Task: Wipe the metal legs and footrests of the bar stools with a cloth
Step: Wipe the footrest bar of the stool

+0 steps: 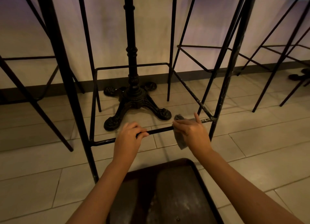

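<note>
A black metal bar stool stands in front of me, its near footrest bar (161,130) running low across the middle of the view. My left hand (130,134) grips this bar from above, fingers curled round it. My right hand (190,130) holds a grey cloth (180,140) wrapped on the same bar further right, close to the right front leg (223,93). Part of the cloth hangs below the bar. The left front leg (73,96) rises steeply on the left.
A cast-iron table pedestal (134,96) with four feet stands behind the footrest. More black stools (275,67) stand left and right along the pale wall. A dark stool seat (167,193) lies right below me. The floor is beige tile.
</note>
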Available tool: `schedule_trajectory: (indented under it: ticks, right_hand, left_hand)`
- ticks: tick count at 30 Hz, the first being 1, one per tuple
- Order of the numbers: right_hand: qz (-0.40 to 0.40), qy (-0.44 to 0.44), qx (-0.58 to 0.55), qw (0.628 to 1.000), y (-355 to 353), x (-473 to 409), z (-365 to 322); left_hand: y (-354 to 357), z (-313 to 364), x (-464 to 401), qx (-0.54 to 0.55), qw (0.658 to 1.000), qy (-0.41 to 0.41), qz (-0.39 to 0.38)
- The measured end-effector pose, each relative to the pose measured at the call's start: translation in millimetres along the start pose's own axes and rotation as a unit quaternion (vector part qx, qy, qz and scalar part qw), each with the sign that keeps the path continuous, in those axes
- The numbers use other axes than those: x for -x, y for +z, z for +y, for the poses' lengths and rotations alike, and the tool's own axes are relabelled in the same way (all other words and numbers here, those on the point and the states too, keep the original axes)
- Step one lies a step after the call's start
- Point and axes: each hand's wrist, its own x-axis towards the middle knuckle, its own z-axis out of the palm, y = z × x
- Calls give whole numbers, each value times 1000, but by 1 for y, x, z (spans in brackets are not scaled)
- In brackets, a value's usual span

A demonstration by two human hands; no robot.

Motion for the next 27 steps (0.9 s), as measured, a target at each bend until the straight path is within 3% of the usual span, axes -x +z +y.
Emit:
schedule_trajectory:
  ticks: [7, 16, 23, 27]
  right_hand:
    - [-20, -27, 20, 999, -5, 0, 4]
    - [-30, 40, 32, 998, -19, 8, 42]
    - [18, -23, 55, 998, -23, -1, 20]
    - [-26, -24, 91, 995, -29, 3, 26]
  left_hand:
    - [15, 14, -9, -1, 1000, 23, -19]
    - [41, 34, -23, 6, 997, 50, -50]
    - [52, 48, -29, 3, 996, 59, -68]
    - [55, 50, -29, 6, 996, 61, -70]
